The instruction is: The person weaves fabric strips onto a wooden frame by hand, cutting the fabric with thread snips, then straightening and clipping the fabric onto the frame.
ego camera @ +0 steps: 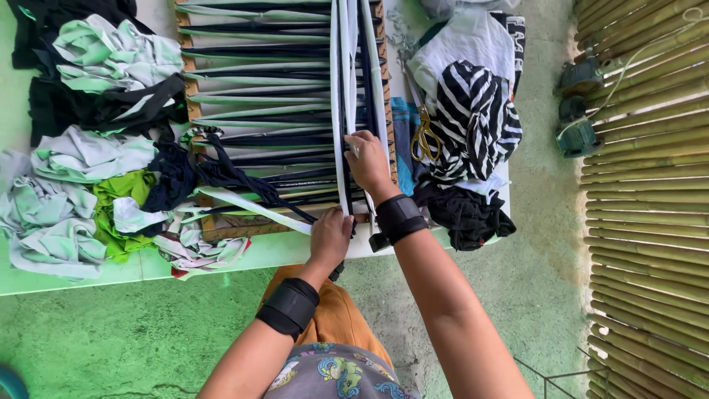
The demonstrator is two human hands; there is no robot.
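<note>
A wooden frame (193,96) lies on a pale table (140,267), strung across with dark and light cloth strips (258,74). A few long white and dark strips (341,89) run lengthwise over the crosswise ones, near the frame's right edge.

The right hand (368,164) rests on those lengthwise strips, fingers bent and pressing down on them; a small light piece shows between thumb and fingers, but whether it is pinched cannot be told. The left hand (329,238) sits at the frame's near edge, closed around the end of a white strip (251,208) that slants off to the left. Both wrists wear black bands.

To the left of the frame, heaps of cloth scraps (81,192), pale green, bright green, black and grey, fill the table right up to its near edge. To the right, a striped black-and-white cloth (473,111) and a black bundle (465,214) crowd the narrow band between the frame and the table's right edge, with yellow-handled scissors (423,137) lying just beside the right hand.

Open room lies below the table edge: bare green floor (148,332) on either side of the person's knee. A bamboo fence (650,207) closes the far right.
</note>
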